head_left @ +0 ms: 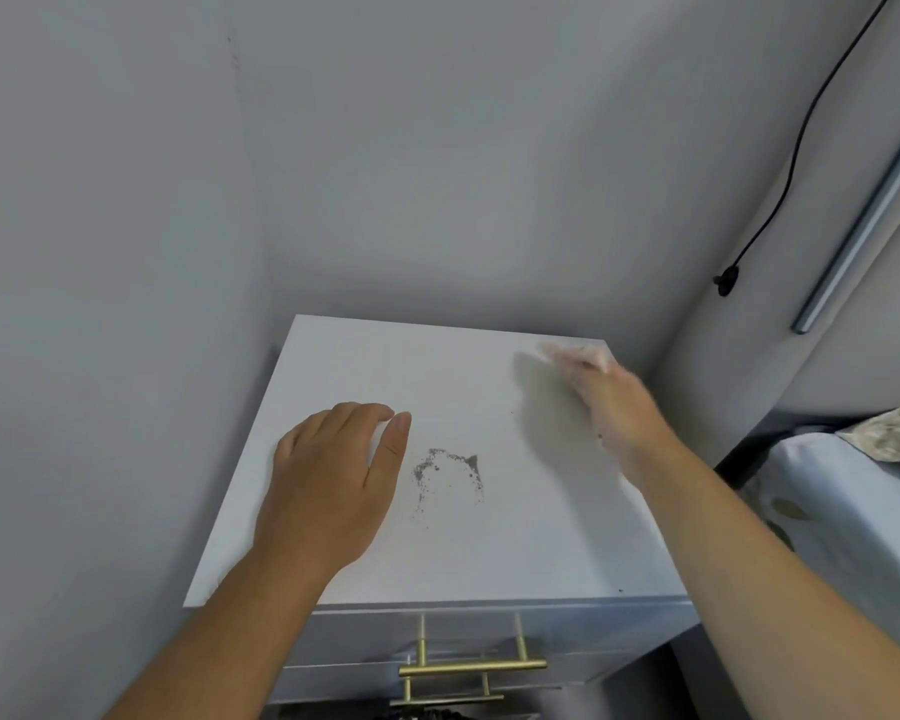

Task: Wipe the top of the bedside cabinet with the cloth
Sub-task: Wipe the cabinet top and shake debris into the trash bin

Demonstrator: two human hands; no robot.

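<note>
The white top of the bedside cabinet point(437, 553) fills the middle of the head view, with a dark grey smudge point(448, 475) near its centre. My left hand point(328, 480) rests flat on the left part of the top, fingers together, holding nothing. My right hand point(619, 407) is blurred by motion at the far right corner of the top. It presses a pale, whitish cloth point(575, 356) against the surface, and the cloth sticks out beyond the fingertips.
Grey walls close the cabinet in on the left and at the back. A bed with light bedding point(853, 485) stands at the right. A black cable point(780, 200) hangs on the right wall. Brass drawer handles point(471, 667) show on the cabinet front below.
</note>
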